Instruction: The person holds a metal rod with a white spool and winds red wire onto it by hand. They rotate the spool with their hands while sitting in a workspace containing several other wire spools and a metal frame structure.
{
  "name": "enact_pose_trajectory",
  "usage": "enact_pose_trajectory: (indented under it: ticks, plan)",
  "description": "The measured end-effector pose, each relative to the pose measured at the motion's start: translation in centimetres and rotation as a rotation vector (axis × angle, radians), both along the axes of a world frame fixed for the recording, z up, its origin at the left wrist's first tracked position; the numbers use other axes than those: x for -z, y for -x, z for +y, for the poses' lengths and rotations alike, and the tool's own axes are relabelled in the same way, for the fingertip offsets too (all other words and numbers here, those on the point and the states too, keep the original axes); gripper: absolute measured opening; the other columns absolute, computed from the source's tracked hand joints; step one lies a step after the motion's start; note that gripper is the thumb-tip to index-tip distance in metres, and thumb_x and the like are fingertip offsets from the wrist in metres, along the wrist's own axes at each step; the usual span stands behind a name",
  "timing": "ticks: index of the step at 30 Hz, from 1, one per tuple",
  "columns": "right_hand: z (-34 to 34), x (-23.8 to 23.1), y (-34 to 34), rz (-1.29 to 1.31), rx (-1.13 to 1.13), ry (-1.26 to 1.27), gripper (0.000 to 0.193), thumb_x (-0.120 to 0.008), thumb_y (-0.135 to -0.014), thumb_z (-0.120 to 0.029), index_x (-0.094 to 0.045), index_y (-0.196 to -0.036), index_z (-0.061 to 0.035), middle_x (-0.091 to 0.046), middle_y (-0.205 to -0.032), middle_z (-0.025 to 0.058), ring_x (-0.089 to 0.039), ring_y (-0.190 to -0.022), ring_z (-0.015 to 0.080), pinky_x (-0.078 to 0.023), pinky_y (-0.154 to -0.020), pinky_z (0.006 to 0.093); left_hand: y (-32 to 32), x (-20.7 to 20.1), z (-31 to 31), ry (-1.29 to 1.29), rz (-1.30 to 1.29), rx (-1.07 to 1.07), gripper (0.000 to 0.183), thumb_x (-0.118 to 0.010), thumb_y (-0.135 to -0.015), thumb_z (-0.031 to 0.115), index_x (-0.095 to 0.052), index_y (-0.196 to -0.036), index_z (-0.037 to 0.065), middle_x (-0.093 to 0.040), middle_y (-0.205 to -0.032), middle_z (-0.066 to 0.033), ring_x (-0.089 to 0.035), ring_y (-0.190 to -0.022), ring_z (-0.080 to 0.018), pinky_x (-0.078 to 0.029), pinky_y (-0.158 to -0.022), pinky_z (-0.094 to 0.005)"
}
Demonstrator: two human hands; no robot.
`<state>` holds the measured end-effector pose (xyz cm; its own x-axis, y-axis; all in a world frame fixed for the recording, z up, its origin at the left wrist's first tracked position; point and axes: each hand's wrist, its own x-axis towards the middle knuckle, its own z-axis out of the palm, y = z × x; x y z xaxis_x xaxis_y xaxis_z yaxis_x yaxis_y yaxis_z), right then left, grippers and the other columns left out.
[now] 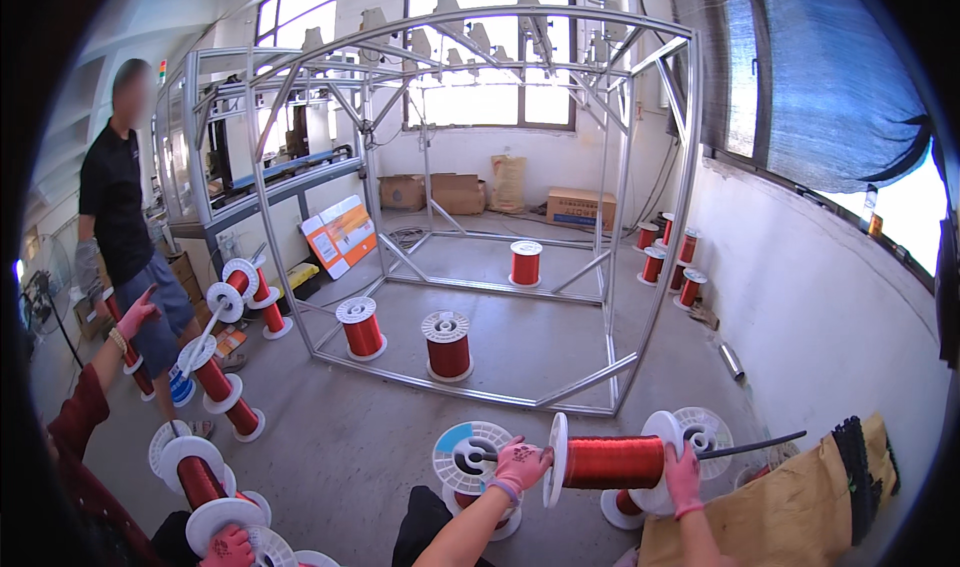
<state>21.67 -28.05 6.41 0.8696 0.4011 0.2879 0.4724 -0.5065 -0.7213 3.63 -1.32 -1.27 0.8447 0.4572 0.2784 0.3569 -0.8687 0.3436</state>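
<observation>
A spool of red wire [612, 462] with white end flanges lies sideways in front of me. A dark rod [752, 445] runs through its core and sticks out at both ends. My left hand [522, 465], in a pink glove, is closed around the rod just left of the near flange. My right hand [683, 477], gloved in pink too, grips the edge of the right flange, with part of its thumb hidden. Below my left hand stands an upright spool [472, 445] with a white and blue top. Another upright spool [703, 437] is partly hidden behind the held one.
A metal frame [470, 392] stands ahead, with several red spools [447, 347] inside. At left, a co-worker's gloved hand [228, 545] rests by spools on rods; another person [125, 197] stands behind. Brown sacking [770, 507] lies at right, near a metal cylinder [732, 361].
</observation>
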Motion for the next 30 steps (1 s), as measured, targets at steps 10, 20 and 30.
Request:
enact_pose_trajectory:
  ticks: [10, 20, 30]
  plan:
    - [-7.4, 15.0, -3.3, 0.11, 0.137, -0.128, 0.031, -0.053, -0.097, -0.028, -0.063, -0.111, -0.0027, -0.066, -0.102, 0.021, -0.062, -0.095, 0.0432, -0.049, -0.083, 0.0478, 0.9, -1.7, 0.2, -0.018, 0.133, -0.019, 0.062, -0.026, -0.101, 0.043, -0.073, -0.084, 0.007, -0.072, -0.088, -0.0149, -0.067, -0.091, -0.0293, -0.035, -0.109, -0.0393]
    - [0.0, 4.8, 0.4, -0.212, 0.038, -0.172, 0.047, -0.049, -0.1, -0.021, -0.043, -0.137, 0.0076, -0.051, -0.134, 0.0267, -0.048, -0.126, 0.0415, -0.038, -0.106, 0.0422, -0.1, -0.2, 0.0, 0.031, 0.078, 0.015, 0.064, -0.023, -0.102, 0.043, -0.074, -0.085, 0.009, -0.072, -0.084, -0.0133, -0.068, -0.091, -0.0251, -0.032, -0.112, -0.0373]
    - [-5.4, 8.2, -2.8, 0.032, 0.146, -0.438, 0.051, -0.043, -0.103, -0.029, -0.041, -0.14, 0.0053, -0.047, -0.141, 0.0236, -0.049, -0.127, 0.0357, -0.037, -0.107, 0.0403, -0.5, -1.5, -1.2, -0.007, 0.052, 0.038, 0.062, -0.028, -0.101, 0.041, -0.072, -0.077, 0.007, -0.071, -0.082, -0.0135, -0.068, -0.086, -0.0279, -0.034, -0.11, -0.0386]
